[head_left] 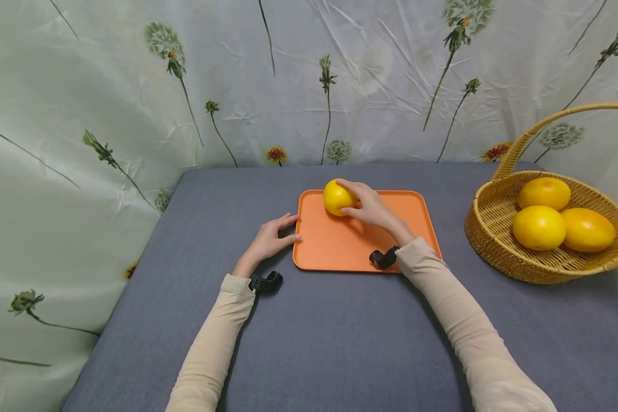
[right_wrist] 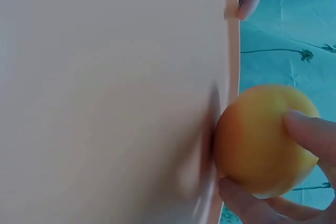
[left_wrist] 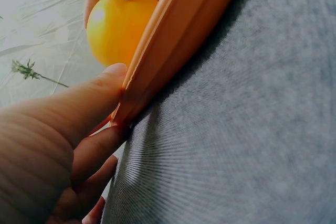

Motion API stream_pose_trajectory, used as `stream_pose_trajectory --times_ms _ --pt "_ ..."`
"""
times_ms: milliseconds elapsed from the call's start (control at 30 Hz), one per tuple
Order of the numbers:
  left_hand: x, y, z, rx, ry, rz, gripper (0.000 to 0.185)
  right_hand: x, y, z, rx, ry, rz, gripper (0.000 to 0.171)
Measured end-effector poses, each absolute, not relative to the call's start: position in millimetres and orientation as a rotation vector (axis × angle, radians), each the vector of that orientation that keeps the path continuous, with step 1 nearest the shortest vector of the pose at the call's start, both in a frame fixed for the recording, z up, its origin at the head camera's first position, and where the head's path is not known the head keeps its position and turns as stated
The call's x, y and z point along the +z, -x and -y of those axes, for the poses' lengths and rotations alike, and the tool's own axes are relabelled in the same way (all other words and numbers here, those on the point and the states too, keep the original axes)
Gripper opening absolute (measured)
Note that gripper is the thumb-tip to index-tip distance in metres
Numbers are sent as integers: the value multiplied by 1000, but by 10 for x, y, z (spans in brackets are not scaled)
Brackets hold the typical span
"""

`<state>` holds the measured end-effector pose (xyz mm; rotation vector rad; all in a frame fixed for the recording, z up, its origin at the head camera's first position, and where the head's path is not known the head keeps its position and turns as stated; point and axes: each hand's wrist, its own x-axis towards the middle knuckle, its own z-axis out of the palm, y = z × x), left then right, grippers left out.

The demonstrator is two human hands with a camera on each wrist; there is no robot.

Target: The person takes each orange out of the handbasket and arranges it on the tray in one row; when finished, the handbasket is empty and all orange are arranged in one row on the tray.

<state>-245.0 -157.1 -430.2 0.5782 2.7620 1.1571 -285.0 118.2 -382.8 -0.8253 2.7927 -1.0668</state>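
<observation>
My right hand point(head_left: 369, 206) grips a round yellow-orange fruit, an orange point(head_left: 336, 197), at the far left part of the orange-coloured tray point(head_left: 335, 252). In the right wrist view, thumb and fingers lie spread around the orange point(right_wrist: 262, 140), low by the tray's rim point(right_wrist: 232, 56). My left hand point(head_left: 268, 240) is at the tray's left edge with fingers extended. The left wrist view shows its thumb point(left_wrist: 113, 72) touching the rim and a finger against the outer side; the other fingers hang below. Whether the orange bears on the tray is hard to tell.
A wicker basket point(head_left: 479, 229) with a tall handle stands at the right, holding three similar oranges point(head_left: 539, 228). A grey cloth point(head_left: 319, 337) covers the table. Behind it hangs a pale curtain point(head_left: 288, 103) with a dandelion print. Each wrist wears a black strap device point(head_left: 268, 282).
</observation>
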Motion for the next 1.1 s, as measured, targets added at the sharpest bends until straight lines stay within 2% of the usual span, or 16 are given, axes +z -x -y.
stream_pose_trajectory --times_ms 500,1100 --pt "-4266 2430 1569 1180 -571 -2759 58 -3835 2907 -836 -1137 729 -2842 63" --pt "-4286 2454 1571 1172 -582 -2761 56 -3873 2961 -571 -1154 738 -2853 62"
